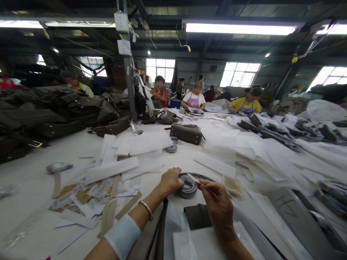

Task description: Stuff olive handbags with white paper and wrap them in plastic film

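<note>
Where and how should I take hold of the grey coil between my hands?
Probably by the left rim of the grey coil, coming from the left with your left hand, pinching the wound band between outer edge and open centre. It lies flat as a ring, and your right hand, holding a thin pale strip, is opposite.

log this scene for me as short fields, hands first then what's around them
left hand: at left edge of grey coil, firmness of grip unclear
right hand: holding thin pale strip
ahead: dark bag
left: paper scraps
far left: heap of dark bags
background: several people
</note>
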A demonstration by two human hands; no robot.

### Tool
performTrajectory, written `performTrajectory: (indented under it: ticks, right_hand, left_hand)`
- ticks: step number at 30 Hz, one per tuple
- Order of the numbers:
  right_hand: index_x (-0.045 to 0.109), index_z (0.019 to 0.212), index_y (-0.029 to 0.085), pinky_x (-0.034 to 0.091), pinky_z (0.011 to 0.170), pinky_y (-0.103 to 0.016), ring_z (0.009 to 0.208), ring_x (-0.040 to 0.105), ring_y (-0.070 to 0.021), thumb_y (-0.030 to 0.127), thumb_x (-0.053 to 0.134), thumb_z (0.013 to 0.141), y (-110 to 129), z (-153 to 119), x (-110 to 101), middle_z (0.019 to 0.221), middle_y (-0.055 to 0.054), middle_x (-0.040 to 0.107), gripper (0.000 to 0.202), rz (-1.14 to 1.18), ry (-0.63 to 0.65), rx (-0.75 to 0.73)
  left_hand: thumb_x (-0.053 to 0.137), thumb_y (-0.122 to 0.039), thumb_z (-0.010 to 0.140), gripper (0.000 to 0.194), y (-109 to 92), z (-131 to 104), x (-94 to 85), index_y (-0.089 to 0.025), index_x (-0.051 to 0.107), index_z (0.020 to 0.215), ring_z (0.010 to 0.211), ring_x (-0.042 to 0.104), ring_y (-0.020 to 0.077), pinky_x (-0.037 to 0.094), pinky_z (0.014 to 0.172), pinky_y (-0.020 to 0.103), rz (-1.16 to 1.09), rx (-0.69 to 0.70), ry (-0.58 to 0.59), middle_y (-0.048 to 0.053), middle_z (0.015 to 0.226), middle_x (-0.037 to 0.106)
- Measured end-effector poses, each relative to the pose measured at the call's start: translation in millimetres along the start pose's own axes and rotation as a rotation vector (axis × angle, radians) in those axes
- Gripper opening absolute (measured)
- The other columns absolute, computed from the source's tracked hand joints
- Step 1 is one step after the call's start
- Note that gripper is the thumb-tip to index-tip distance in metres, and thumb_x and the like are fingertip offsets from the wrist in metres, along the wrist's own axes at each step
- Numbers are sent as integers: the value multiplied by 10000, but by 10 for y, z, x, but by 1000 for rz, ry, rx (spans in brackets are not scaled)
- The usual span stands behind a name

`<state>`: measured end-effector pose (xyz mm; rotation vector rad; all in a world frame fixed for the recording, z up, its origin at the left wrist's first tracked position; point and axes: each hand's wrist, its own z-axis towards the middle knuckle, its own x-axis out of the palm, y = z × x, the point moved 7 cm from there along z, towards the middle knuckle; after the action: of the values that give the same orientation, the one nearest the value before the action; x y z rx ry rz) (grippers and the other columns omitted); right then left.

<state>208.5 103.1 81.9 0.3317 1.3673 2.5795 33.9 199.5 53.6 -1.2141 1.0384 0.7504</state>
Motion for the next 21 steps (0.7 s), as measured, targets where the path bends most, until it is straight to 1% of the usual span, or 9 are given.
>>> performTrajectory:
  ticks: [3,5,8,12,14,15,18,21]
  right_hand:
    - [657,965,189,610,831,-369,906,715,-224,329,730,819,-28,11,6,982,-79,733,215,-87,33,-6]
    - [691,977,189,598,850,-366,901,710,-223,344,721,825,-48,20,35,970,-74,734,219,-137,77,-4]
    - [717,911,193,595,812,-343,852,707,-220,371,712,828,-97,24,100,907,-63,736,196,-181,161,13]
    - [722,846,197,580,684,-308,717,690,-211,417,716,814,-208,32,167,772,-37,724,222,-300,304,139]
    - [720,835,201,570,678,-302,708,687,-212,421,710,817,-201,66,187,763,-32,724,221,-359,364,177]
    - [720,834,202,567,687,-302,721,688,-214,419,706,820,-167,97,203,773,-33,727,218,-381,385,168]
    - [717,833,206,555,696,-295,742,689,-215,393,682,838,-22,212,300,794,-37,729,190,-439,430,79]
    - [699,829,212,534,677,-280,711,677,-196,328,649,864,36,285,443,779,-26,720,131,-505,497,-8]
  left_hand:
    - [582,-233,763,337,-21,44,63,-204,665,1089,1063,629,243,484,874,307,11,-24,-16,85,1106,695]
    - [567,-214,772,277,-24,77,83,-202,687,1020,1023,645,240,487,858,309,15,-32,-25,90,1052,708]
    - [572,-210,777,273,-15,92,79,-201,689,1024,1019,647,228,483,870,297,7,-27,-49,85,1055,708]
    - [565,-186,787,271,11,71,60,-197,682,1032,1028,636,209,469,902,281,-28,-13,-89,76,1068,696]
    - [560,-177,793,258,23,65,52,-192,681,1020,1022,632,207,465,909,283,-50,-6,-105,78,1056,690]
    - [561,-177,797,250,28,64,47,-191,679,1016,1027,627,207,462,915,283,-61,-1,-111,78,1055,686]
    - [565,-176,809,226,37,61,19,-190,671,1008,1049,613,208,451,935,284,-81,14,-126,79,1064,674]
    - [563,-182,825,210,42,48,-21,-189,663,1010,1056,606,210,453,933,287,-86,25,-136,80,1067,667]
